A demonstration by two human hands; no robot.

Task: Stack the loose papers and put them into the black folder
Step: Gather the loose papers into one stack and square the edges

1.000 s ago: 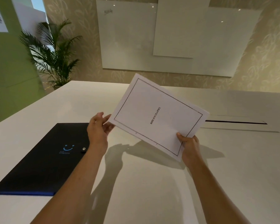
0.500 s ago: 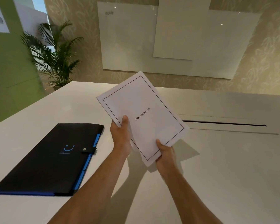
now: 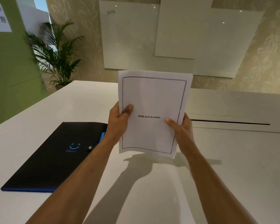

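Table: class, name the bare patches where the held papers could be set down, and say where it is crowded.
Free: the table right of the right hand, this side of the slot; also beyond the black folder. Crowded: the folder's patch and under the papers, which both hands hold; left hand.

Black folder (image 3: 55,152) blocks table (image 3: 233,175) left; right side open

Papers (image 3: 153,97) standing upright in portrait above the bench, squared into one stack, top sheet facing the wearer: white, thin black border, "BIBLIOGRAPHY" printed mid-page, bottom edge curling slightly. Black folder (image 3: 55,156) lying flat and closed on the bench to the left, angled, showing a blue smiley logo, snap button, blue edge trim.
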